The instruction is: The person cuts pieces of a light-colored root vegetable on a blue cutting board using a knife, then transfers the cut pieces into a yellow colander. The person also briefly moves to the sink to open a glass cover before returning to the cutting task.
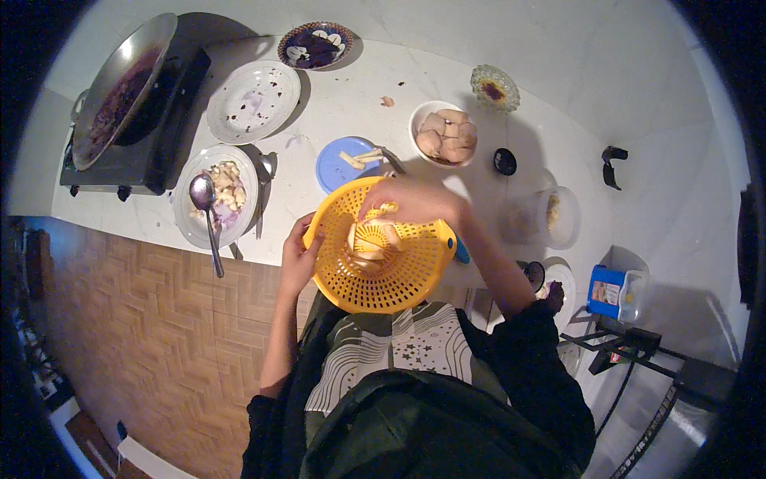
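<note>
My left hand (301,254) grips the left rim of a yellow plastic colander (383,293), which is held tilted over the counter's front edge. Inside it lie several pale, peeled chunks (366,255) of food. My right hand (407,203) reaches over the colander's far side, blurred, with its fingers inside near the pale pieces; whether it holds one cannot be told. Behind the colander is a round blue lid (335,167) with pale sticks (352,160) on it. A white bowl (414,133) of beige pieces stands at the back right of the colander.
At left, a large wok (160,42) sits on a black stove (173,120). Nearby are a stained plate (218,126), a plate (182,206) with chopped food and a spoon (202,191), and a patterned bowl (287,39). Rightward stand a glass dish (508,75), black lid (505,161) and plastic container (571,224).
</note>
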The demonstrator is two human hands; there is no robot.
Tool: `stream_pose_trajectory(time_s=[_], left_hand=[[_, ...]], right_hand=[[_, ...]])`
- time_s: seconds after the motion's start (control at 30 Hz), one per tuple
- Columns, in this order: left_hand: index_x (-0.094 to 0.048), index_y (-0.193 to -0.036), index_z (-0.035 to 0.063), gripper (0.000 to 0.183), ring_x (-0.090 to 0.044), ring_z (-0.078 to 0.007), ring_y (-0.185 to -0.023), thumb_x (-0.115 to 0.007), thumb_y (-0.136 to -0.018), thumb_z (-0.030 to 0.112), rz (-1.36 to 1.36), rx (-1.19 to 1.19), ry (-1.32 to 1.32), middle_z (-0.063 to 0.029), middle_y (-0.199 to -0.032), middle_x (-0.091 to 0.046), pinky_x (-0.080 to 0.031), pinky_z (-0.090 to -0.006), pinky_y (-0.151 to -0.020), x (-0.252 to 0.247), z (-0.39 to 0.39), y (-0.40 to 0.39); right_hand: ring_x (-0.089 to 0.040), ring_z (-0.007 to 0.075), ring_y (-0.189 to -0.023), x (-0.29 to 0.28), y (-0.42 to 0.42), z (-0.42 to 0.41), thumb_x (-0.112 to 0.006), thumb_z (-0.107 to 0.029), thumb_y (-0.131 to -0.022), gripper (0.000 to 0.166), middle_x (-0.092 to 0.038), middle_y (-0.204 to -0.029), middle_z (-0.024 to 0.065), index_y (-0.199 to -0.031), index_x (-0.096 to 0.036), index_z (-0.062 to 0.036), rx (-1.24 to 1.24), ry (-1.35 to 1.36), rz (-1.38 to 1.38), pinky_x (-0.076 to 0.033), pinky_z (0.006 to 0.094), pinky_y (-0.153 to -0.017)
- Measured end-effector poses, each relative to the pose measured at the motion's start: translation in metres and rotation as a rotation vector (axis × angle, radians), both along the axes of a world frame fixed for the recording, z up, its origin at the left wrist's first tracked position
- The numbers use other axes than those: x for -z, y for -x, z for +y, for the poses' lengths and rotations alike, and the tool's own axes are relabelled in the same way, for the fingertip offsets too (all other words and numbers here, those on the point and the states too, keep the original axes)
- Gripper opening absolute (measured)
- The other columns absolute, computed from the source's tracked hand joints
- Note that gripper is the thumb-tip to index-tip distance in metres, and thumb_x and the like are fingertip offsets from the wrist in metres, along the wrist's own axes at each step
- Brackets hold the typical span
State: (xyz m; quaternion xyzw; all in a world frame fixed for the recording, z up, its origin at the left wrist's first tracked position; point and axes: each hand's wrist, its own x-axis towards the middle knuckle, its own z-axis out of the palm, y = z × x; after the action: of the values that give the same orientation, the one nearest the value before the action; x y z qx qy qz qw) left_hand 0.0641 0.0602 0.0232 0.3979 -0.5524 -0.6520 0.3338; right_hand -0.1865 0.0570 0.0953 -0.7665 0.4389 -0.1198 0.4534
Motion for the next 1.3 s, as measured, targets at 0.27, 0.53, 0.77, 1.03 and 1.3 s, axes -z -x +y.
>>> stream_pose_trajectory(time_s=[0.27,0.53,0.77,1.03,1.3], left_hand=[[-0.045,-0.113,-0.0035,0.029,-0.051,-0.0146,-0.098,-0.050,-0.085,0.003,-0.007,0.027,0.018,-0.0098,-0.104,-0.055,-0.040,-0.0262,-0.085,0.007,-0.002,0.005],[-0.048,-0.110,-0.0027,0.029,-0.051,-0.0161,-0.097,-0.052,-0.081,0.002,-0.079,-0.018,0.027,-0.0108,-0.102,-0.056,-0.040,-0.0274,-0.086,0.003,0.003,-0.004],[-0.048,-0.109,-0.0025,0.029,-0.052,-0.0169,-0.097,-0.052,-0.081,0.002,-0.061,-0.022,-0.015,-0.0105,-0.102,-0.056,-0.040,-0.0279,-0.086,0.006,0.003,-0.003],[-0.043,-0.115,-0.0005,0.036,-0.050,-0.0182,-0.101,-0.053,-0.080,0.002,-0.058,-0.007,0.037,-0.0107,-0.108,-0.052,-0.041,-0.0283,-0.085,0.006,0.002,-0.003],[-0.025,-0.130,0.0047,0.063,-0.042,-0.0242,-0.113,-0.061,-0.080,0.015,-0.059,-0.068,-0.131,-0.0134,-0.127,-0.036,-0.040,-0.0363,-0.091,-0.008,0.020,-0.026]], right_hand=[[-0.050,0.0357,-0.102,0.065,0.039,-0.069,-0.065,-0.026,-0.071,0.053,-0.048,-0.109,0.0167,-0.117,-0.045,-0.0112,0.339,0.263,0.537,-0.043,0.0427,-0.084],[-0.053,0.0310,-0.091,0.081,0.021,-0.072,-0.064,-0.025,-0.072,0.037,-0.049,-0.102,0.0132,-0.103,-0.052,-0.0086,0.331,0.216,0.455,-0.044,0.0388,-0.078],[-0.057,0.0291,-0.083,0.081,0.008,-0.077,-0.061,-0.028,-0.073,0.025,-0.056,-0.090,0.0131,-0.089,-0.059,-0.0092,0.375,0.358,0.585,-0.047,0.0378,-0.072],[-0.063,0.0273,-0.080,0.011,-0.024,-0.083,-0.067,-0.025,-0.065,0.030,-0.063,-0.085,0.0148,-0.086,-0.063,-0.0042,0.098,0.209,0.756,-0.050,0.0397,-0.069],[-0.063,0.0208,-0.068,0.018,-0.010,-0.095,-0.067,-0.022,-0.066,0.026,-0.063,-0.082,0.0149,-0.080,-0.062,-0.0006,0.343,-0.100,0.422,-0.051,0.0357,-0.066]])
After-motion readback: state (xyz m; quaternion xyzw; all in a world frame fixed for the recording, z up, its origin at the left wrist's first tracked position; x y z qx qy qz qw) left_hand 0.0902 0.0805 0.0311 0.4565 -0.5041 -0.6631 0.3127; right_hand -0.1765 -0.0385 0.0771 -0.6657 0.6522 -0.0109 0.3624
